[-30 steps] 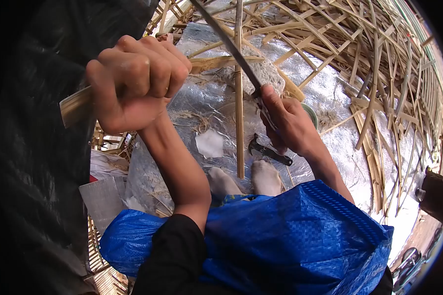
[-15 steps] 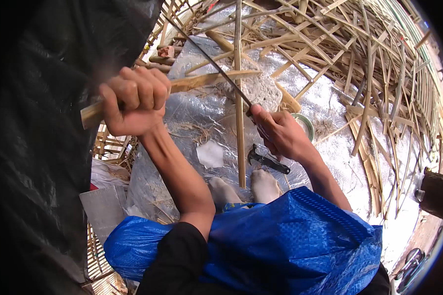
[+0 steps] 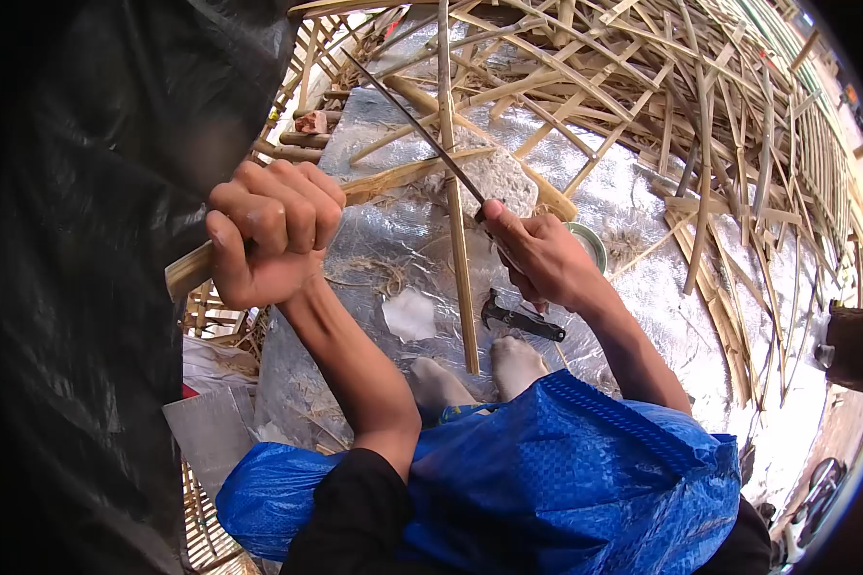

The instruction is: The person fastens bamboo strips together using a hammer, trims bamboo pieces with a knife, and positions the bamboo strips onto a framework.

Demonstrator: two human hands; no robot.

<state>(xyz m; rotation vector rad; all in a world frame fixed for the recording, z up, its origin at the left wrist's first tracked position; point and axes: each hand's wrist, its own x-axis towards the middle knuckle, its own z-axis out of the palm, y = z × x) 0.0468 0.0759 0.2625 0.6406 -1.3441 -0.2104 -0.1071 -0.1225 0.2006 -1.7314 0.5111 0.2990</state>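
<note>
My left hand [image 3: 280,233] is raised at the left, fingers wrapped round a bamboo stick [image 3: 408,178]. One cut end sticks out to the left of the fist; the other reaches towards a rough stone block [image 3: 503,182]. My right hand [image 3: 545,259] grips a long knife [image 3: 412,120], its handle mostly hidden by the fingers. The narrow dark blade points up and left, crossing over the stick and a long upright bamboo strip [image 3: 458,259] in this view. A black hammer-like multi-tool [image 3: 524,319] lies below my right hand, near my feet.
A large heap of bamboo strips [image 3: 642,96] fills the upper right. A green-rimmed dish [image 3: 594,247] sits beside the block. White paper [image 3: 408,315] lies on the silvery sheet [image 3: 642,335]. Black sheeting [image 3: 77,287] hangs at the left; blue woven plastic [image 3: 566,460] covers my lap.
My left hand has come down and slightly right with the bamboo stick, which slopes up to the right more steeply. My right hand and the long knife have hardly moved.
</note>
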